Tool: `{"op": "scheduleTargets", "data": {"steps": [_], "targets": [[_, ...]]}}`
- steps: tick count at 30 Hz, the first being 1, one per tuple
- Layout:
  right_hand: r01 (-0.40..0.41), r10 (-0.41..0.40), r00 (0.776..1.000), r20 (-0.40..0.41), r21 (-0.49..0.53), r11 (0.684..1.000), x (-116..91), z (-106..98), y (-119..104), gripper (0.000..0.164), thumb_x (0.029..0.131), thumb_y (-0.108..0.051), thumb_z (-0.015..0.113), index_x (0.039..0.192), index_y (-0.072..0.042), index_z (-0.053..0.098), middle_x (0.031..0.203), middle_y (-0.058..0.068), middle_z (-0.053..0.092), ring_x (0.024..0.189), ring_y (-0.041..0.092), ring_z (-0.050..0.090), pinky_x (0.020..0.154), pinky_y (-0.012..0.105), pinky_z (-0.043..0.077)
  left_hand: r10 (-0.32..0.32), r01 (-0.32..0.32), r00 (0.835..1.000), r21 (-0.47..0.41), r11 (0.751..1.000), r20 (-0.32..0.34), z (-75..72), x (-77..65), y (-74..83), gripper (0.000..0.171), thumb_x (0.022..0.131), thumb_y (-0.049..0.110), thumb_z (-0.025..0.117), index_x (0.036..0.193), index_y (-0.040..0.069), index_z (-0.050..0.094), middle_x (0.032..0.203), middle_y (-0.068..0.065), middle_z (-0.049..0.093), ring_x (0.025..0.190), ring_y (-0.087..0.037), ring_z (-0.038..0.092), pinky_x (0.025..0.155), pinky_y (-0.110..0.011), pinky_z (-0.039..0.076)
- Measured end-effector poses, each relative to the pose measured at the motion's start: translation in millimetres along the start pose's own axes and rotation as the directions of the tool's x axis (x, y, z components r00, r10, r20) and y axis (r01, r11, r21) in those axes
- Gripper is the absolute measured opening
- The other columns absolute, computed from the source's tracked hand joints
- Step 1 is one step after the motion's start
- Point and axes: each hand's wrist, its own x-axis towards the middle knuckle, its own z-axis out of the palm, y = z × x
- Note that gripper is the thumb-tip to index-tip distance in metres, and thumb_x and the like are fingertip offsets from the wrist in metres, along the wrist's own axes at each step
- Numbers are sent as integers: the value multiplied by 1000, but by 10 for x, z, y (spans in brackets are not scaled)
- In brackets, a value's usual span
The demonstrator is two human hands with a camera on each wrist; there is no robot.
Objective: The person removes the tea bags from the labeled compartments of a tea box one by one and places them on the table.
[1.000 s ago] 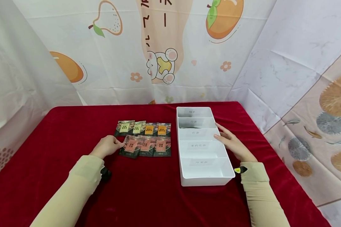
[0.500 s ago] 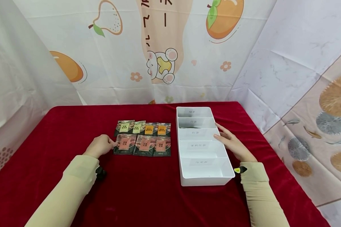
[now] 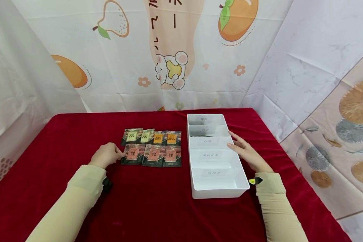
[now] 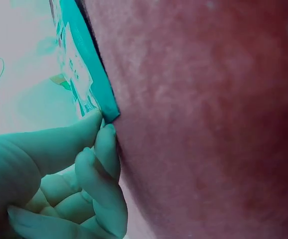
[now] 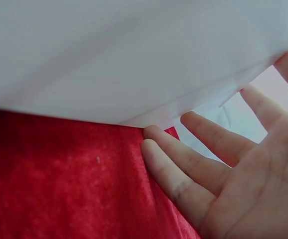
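Observation:
My left hand (image 3: 106,156) pinches the left edge of a dark sachet with a pink label (image 3: 133,154). Thumb and index finger meet at the corner of that sachet (image 4: 91,69) in the left wrist view, the other fingers curled under. Two more pink-labelled sachets (image 3: 153,156) lie to its right in the same row. Along the right side of a white divided box (image 3: 220,193) my right hand (image 3: 248,155) rests with extended fingers. Its fingertips touch the box's outer wall (image 5: 134,64) in the right wrist view.
Behind the pink row lie two green-labelled sachets (image 3: 131,136) and two orange-labelled ones (image 3: 172,137). The box has several labelled compartments; a dark flat item (image 3: 201,136) shows in the second from the back. Red cloth (image 3: 151,208) covers the table, with a printed curtain (image 3: 124,77) behind.
My left hand has moved left, drawing the leftmost pink-labelled sachet left and straightening it in line with its row. My right hand and the box have stayed put.

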Motion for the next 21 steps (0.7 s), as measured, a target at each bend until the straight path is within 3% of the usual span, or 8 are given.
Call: {"op": "scheduleTargets", "data": {"steps": [6, 11, 14, 18, 21], "targets": [[6, -6, 1000, 2, 4, 1000, 7, 1, 3, 71, 102, -34, 56, 160, -26, 16, 154, 26, 34, 105, 9, 63, 88, 26, 50, 22, -16, 995, 62, 998, -100, -68, -20, 186, 23, 94, 27, 67, 82, 9, 73, 57, 1, 51, 54, -16, 41, 46, -27, 32], [2, -2, 1000, 0, -6, 1000, 12, -2, 5, 72, 102, -35, 56, 160, -26, 15, 155, 25, 34, 106, 9, 63, 89, 27, 50, 78, -72, 988, 47, 996, -133, -118, -30, 414, 32, 95, 29, 65, 67, 13, 61, 52, 3, 45, 50, -15, 39, 44, -26, 28], [-5, 5, 1000, -5, -4, 1000, 12, 0, 7, 72, 101, -35, 57, 160, -27, 16, 155, 24, 34, 106, 9, 63, 89, 27, 50, 114, -111, 981, 25, 993, -159, -128, -33, 558, 32, 96, 29, 63, 69, 11, 61, 53, 0, 50, 50, -15, 43, 44, -26, 30], [-5, 5, 1000, -6, -1, 1000, 12, 3, 12, 72, 101, -35, 57, 160, -27, 17, 154, 25, 34, 105, 10, 63, 88, 27, 51, 160, -164, 965, 2, 987, -206, -113, -26, 753, 27, 97, 31, 64, 93, 7, 73, 77, -11, 69, 56, -18, 53, 46, -27, 37], [1, -1, 1000, 0, -2, 1000, 11, -1, 14, 72, 102, -34, 56, 160, -26, 16, 155, 26, 34, 106, 10, 63, 88, 27, 50, 188, -195, 956, -10, 981, -226, -94, -12, 895, 31, 97, 34, 64, 105, 6, 74, 102, -15, 73, 69, -21, 60, 49, -27, 43]]}}
